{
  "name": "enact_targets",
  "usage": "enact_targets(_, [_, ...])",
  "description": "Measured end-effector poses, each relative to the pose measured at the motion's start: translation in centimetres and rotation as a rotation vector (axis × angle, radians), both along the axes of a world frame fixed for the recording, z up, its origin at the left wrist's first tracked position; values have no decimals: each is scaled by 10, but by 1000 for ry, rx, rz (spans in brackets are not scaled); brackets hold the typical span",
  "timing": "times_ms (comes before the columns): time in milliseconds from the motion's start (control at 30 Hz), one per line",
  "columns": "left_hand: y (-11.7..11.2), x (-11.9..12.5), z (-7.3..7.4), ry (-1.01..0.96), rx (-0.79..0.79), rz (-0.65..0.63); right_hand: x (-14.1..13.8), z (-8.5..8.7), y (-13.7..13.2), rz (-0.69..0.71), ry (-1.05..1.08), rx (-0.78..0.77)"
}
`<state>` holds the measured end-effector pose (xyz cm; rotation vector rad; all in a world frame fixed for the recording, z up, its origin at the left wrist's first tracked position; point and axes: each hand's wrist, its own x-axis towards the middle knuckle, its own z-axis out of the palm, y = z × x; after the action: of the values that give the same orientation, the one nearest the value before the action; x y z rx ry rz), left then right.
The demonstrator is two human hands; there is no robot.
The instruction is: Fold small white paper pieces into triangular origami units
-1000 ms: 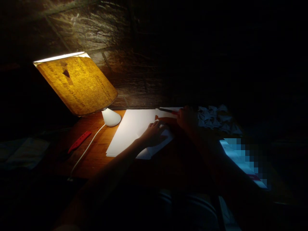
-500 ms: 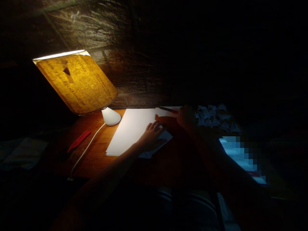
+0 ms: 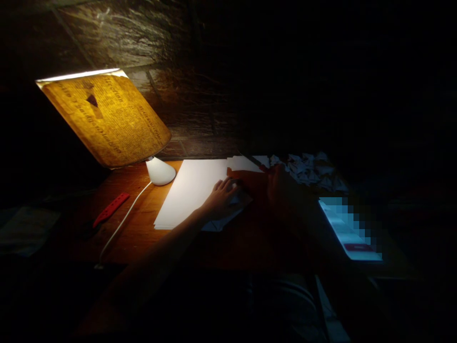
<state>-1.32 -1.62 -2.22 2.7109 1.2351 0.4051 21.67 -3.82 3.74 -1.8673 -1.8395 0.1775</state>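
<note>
My left hand (image 3: pixel 222 197) lies palm down with its fingers stretched out, over the right part of a stack of white paper sheets (image 3: pixel 189 190). Beneath and beside it is a bluish-shadowed piece of paper (image 3: pixel 228 219), which looks folded. My right hand (image 3: pixel 278 183), mostly in shadow, is closed around the handle of a knife (image 3: pixel 253 160). The dark blade points up and left, above smaller white paper pieces (image 3: pixel 250 164) near the wall. Darkness hides most of the right fingers.
A lit lamp (image 3: pixel 107 119) with a newsprint shade stands at left, its white cord (image 3: pixel 123 221) crossing the wooden table (image 3: pixel 143 247). Left of the cord lies a red slotted object (image 3: pixel 111 208). Several folded paper pieces (image 3: pixel 307 166) and a glowing screen (image 3: pixel 346 228) are at right.
My right hand has drawn slightly down, and the knife now tilts more steeply with its blade raised. My left fingers are a little closer together. The view has shifted slightly.
</note>
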Motion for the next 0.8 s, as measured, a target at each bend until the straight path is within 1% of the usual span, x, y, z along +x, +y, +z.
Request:
enact_targets(33, [0,0,0,0,0,1,5,-1,-15,-13,-3,39])
enact_targets(100, [0,0,-1,8,-1,2,17,-9,-43,25,-30,55])
enact_targets(167, [0,0,-1,13,0,-8,29,-23,-71,56,-5,88])
enact_targets(233, [0,0,-1,6,6,-21,42,-39,-96,85,-21,74])
enact_targets(300, [0,0,-1,7,6,-19,52,-52,-118,71,-38,106])
enact_targets(367, [0,0,-2,20,-2,-5,59,-59,-134,71,-68,139])
enact_targets(433, [1,0,-3,24,-6,-1,61,-61,-144,101,-87,162])
enact_targets(500, [1,-1,-3,12,3,-8,60,-60,-147,113,-95,170])
enact_targets(667, [0,0,-1,7,7,-7,53,-56,-143,75,-70,132])
enact_targets(800, [1,0,-1,18,-15,1,52,-56,-141,78,-69,82])
